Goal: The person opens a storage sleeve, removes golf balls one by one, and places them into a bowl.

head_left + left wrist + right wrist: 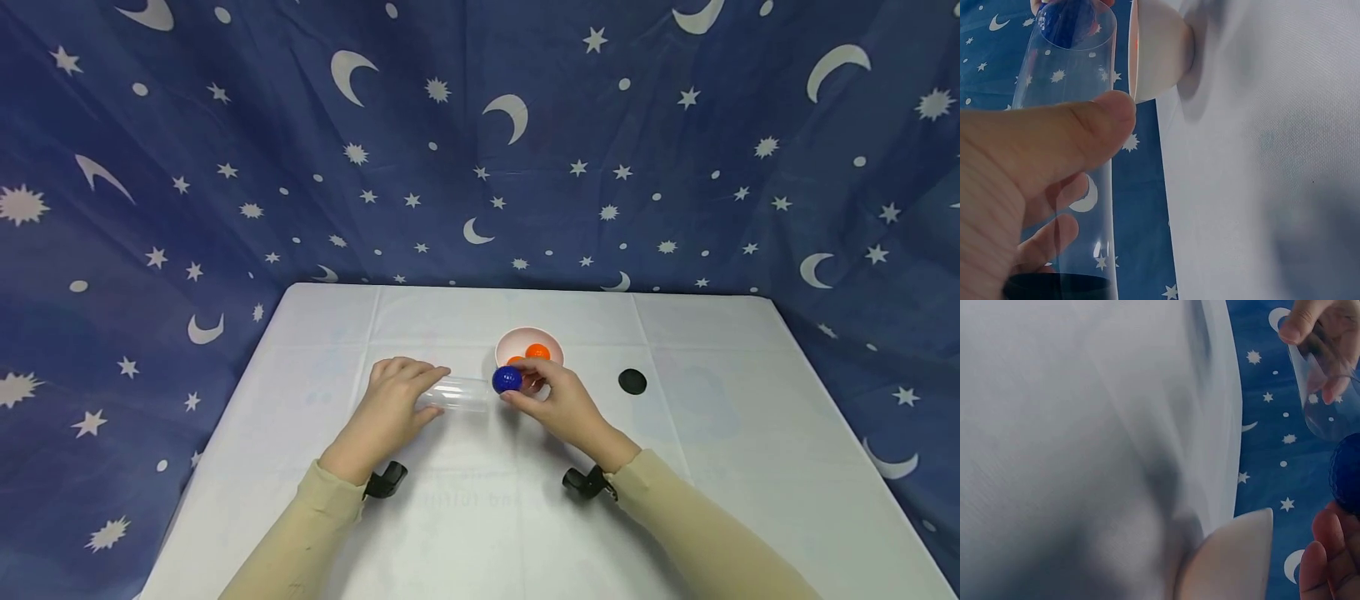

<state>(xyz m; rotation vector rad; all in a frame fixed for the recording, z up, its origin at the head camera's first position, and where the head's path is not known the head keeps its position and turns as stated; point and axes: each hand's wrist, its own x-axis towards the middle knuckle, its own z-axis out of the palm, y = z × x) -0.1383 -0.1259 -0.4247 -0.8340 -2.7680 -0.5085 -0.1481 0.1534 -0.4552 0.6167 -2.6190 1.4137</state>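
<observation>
Holding the clear tube (459, 393) sideways just above the tabletop (705, 433), our left hand (393, 398) curls round its closed end, open mouth pointing right. Our right hand (558, 400) pinches the blue ball (507, 379) right at that mouth, in line with the tube's long axis, before the pink bowl (529, 342).

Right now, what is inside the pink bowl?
The pink bowl holds two orange balls, one partly hidden behind the blue ball that the right hand pinches. The bowl's bottom is covered, so anything else there cannot be seen.
</observation>
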